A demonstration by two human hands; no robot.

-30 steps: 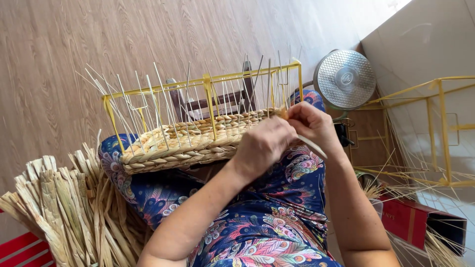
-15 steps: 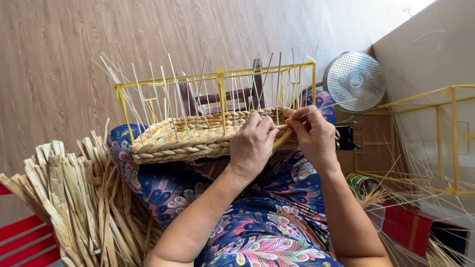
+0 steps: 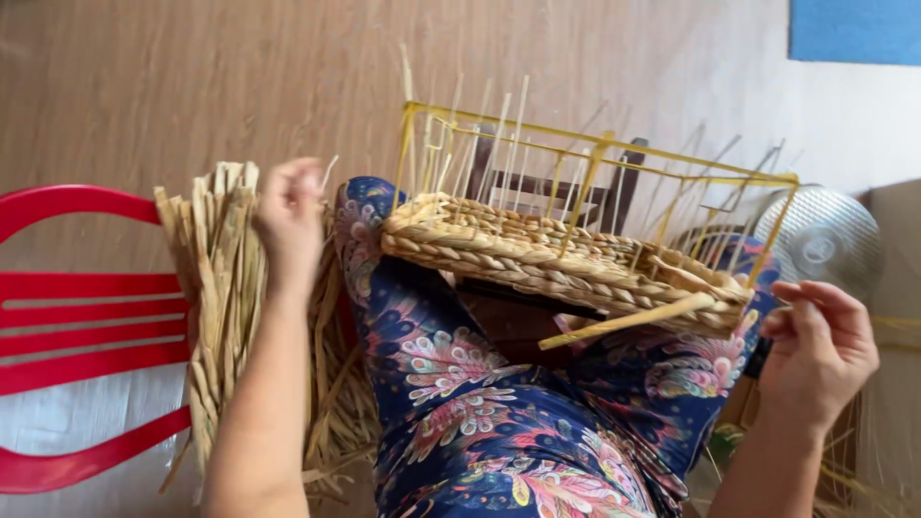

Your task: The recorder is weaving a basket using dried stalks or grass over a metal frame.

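A half-woven straw basket (image 3: 537,254) lies tilted across my lap, built around a yellow wire frame (image 3: 604,144) with thin upright stakes. One flat loose strand (image 3: 624,321) sticks out from its near side. My left hand (image 3: 288,216) is stretched out to the left, at the top of a bundle of dried straw (image 3: 216,278); its fingers are curled and a thin strand pokes from them, though the hand is blurred. Beside the basket's right end is my right hand (image 3: 815,350), fingers loosely curled close to the corner; I cannot tell whether they pinch anything.
A red slatted plastic chair (image 3: 86,288) stands at the left behind the straw bundle. A round metal mesh object (image 3: 825,240) sits at the right behind the basket. My floral-patterned legs (image 3: 480,412) fill the lower middle. Dark wooden furniture (image 3: 624,173) shows behind the frame.
My left hand has left the basket and swung out to the straw bundle on the left. The view has turned left and the basket now tilts down to the right.
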